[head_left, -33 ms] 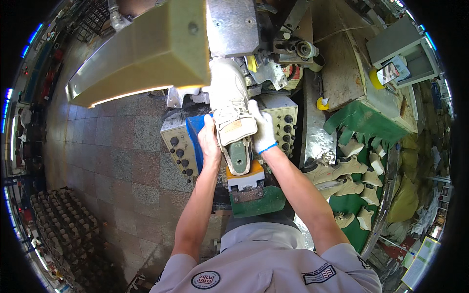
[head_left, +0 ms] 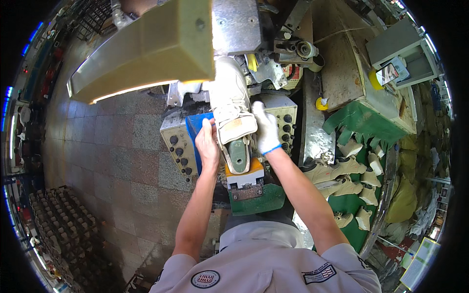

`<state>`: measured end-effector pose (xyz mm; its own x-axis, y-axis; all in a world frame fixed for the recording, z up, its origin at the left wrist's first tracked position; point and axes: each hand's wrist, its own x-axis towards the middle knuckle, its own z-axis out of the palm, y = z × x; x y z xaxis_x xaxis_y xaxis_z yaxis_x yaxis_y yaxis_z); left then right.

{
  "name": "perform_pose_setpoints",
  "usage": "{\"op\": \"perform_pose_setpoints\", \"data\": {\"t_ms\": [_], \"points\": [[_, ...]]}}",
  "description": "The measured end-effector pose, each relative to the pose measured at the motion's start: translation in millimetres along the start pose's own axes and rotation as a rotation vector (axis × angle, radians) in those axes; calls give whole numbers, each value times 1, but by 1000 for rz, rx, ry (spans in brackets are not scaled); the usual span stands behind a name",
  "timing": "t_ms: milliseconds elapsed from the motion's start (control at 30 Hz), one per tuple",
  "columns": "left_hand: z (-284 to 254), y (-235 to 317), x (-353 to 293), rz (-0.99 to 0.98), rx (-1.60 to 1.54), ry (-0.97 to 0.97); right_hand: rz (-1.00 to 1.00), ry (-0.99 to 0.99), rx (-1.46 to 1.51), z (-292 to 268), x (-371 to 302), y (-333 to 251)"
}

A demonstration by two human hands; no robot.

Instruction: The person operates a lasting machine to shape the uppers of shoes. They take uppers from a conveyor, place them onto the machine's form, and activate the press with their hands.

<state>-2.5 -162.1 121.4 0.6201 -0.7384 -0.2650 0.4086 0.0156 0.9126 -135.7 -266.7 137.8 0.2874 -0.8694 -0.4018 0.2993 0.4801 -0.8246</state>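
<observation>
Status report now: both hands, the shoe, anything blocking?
Left hand bare, grip on shoe side. Right hand gloved white, grip on other side. Cream shoe on green last, toe into machine. Nothing between hands and shoe.

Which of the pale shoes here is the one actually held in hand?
The cream shoe on the machine, gripped between the bare left hand and gloved right hand; the others lie on the green rack.

Hands: two, a bare left hand (head_left: 207,146) and a gloved right hand (head_left: 266,128)
Shoe on the machine: one, a cream shoe (head_left: 234,105)
Control panels: two, left panel (head_left: 178,146), right panel (head_left: 286,115)
Loose shoe uppers: several (too jumbled to count), pile (head_left: 349,171)
</observation>
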Motion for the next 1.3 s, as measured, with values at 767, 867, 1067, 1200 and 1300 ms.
{"op": "perform_pose_setpoints", "data": {"t_ms": [767, 867, 1067, 1200, 1300], "points": [[-133, -80, -116, -191, 700, -142, -131, -60, -37, -145, -140, -39], [-130, 31, -148, -277, 770, -160, -149, -142, -121, -129, -160, -55], [-112, 147, -167, -176, 229, -585, -161, -514, 129, -66, -192, -68], [10, 98, -184, -387, -377, -599, 114, -603, 694, -48, -203, -74], [38, 41, -170, -439, 123, -709, 310, -458, 882, -125, -207, -118]]}}
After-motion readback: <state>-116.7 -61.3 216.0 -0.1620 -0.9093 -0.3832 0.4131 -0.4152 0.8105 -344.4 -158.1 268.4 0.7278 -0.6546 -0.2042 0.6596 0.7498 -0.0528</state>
